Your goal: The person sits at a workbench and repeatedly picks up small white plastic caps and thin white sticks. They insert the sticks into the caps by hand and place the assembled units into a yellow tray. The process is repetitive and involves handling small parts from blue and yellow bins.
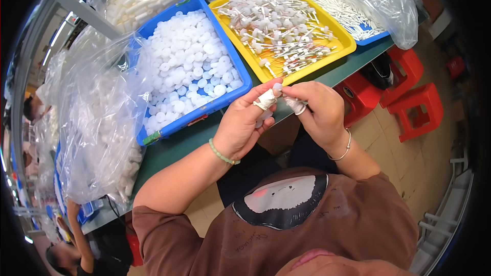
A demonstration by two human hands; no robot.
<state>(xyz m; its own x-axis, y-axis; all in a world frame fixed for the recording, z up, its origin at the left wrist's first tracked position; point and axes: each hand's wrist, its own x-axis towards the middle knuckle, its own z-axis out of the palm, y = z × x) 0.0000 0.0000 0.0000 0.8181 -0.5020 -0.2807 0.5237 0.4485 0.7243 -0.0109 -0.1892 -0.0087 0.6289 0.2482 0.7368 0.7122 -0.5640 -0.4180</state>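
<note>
My left hand [244,117] is closed, pinching a small translucent white plastic cap [277,87] between thumb and forefinger. More translucent pieces [263,117] show partly under its curled fingers. My right hand [321,106] meets it from the right, thumb and forefinger pressed together at the cap; what they grip is too small to make out. White tape wraps both thumbs. Just beyond my left hand stands a blue tray [245,79] heaped with translucent round caps [186,61]. Beside it, a yellow tray [349,46] bears many white-headed pieces with thin stems and orange wires [286,25].
Behind to the right, a blue tray [376,38] contains short white rods [340,10], with clear plastic [378,0] over it. Bagged white parts [102,122] lie left on the green table [163,161]. Red stools [417,107] stand right. Another person's arm [79,230] appears lower left.
</note>
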